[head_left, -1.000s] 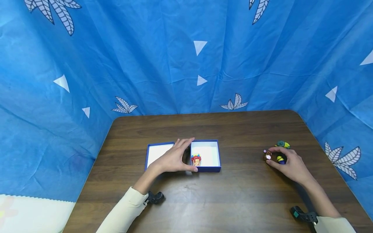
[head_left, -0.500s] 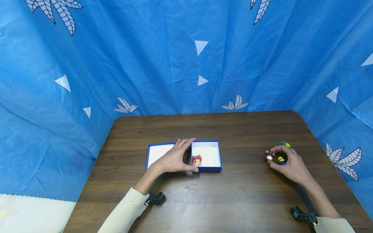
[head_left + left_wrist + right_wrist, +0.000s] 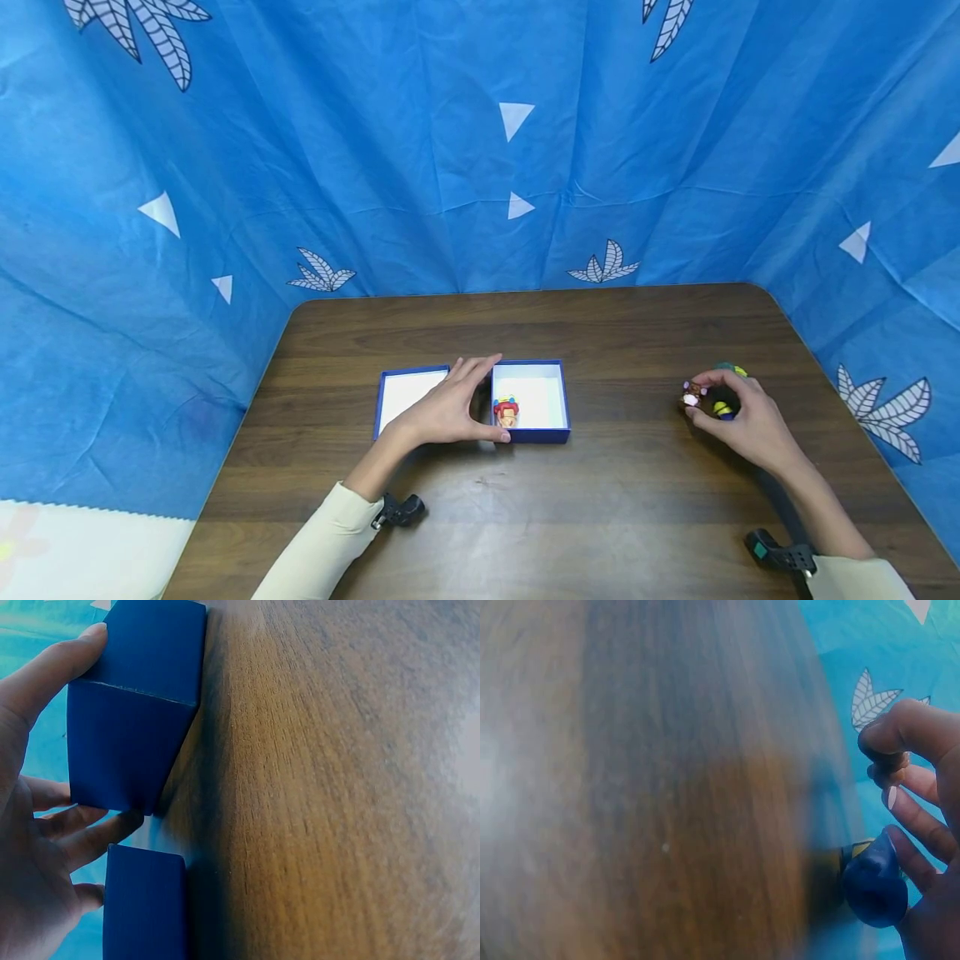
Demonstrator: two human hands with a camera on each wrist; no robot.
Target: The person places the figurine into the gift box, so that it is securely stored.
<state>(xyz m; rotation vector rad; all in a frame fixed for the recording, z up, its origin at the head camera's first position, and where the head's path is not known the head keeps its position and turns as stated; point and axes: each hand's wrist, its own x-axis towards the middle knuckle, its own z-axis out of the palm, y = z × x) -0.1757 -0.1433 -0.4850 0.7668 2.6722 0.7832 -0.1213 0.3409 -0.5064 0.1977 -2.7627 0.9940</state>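
An open blue box [image 3: 553, 436] with a white inside stands mid-table, a small red, yellow and blue toy figure [image 3: 506, 413] lying in its near left corner. My left hand [image 3: 444, 410] grips the box's left end, thumb on the near wall and fingers around the far side; the left wrist view shows the box's blue wall [image 3: 131, 742] between them. Over at the right, my right hand [image 3: 753, 427] pinches a small brown figurine [image 3: 691, 394] between thumb and fingers. Under that palm sits a yellow and blue toy [image 3: 723, 410], its blue part [image 3: 874, 885] close to my fingers.
A blue-edged lid [image 3: 405, 393], white side up, lies left of the box, partly behind my left hand. Beyond my right hand a green and yellow toy [image 3: 729, 367] is partly hidden. Blue curtain [image 3: 450, 167] surrounds the wooden table [image 3: 525, 517] at the back and sides.
The brown figurine has turned a little in my right fingers and sits slightly higher in the head view. My right hand has shifted slightly; the left hand and box have stayed put.
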